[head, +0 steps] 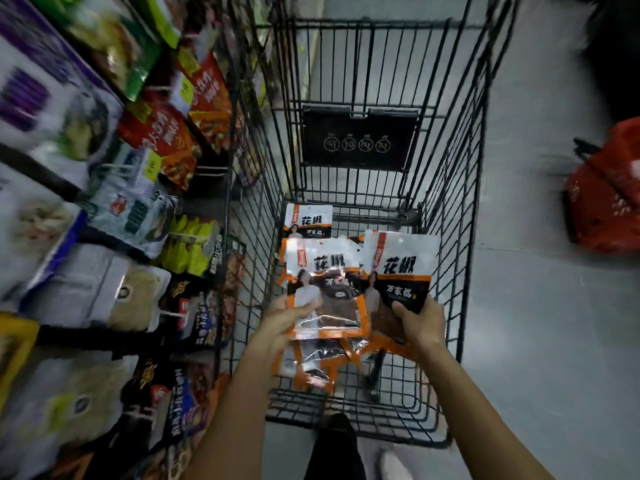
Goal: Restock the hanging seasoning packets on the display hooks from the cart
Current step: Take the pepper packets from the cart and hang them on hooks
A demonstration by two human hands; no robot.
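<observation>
Both my hands are inside the black wire cart [460, 209]. My left hand [285, 318] grips the lower left of a white, black and orange seasoning packet [329, 282]. My right hand [420, 322] holds a second packet of the same kind [401, 265] by its lower edge. A third packet [308, 221] lies further in on the cart floor, and more packets [313, 363] lie beneath the held ones. The display [138, 216] of hanging bags stands on the left, blurred.
The cart's folded black child-seat flap [358, 140] stands at its far end. A red shopping basket [606, 199] sits on the grey floor at the right. Packed hooks and shelves of bags run close along the cart's left side. My shoes show below the cart.
</observation>
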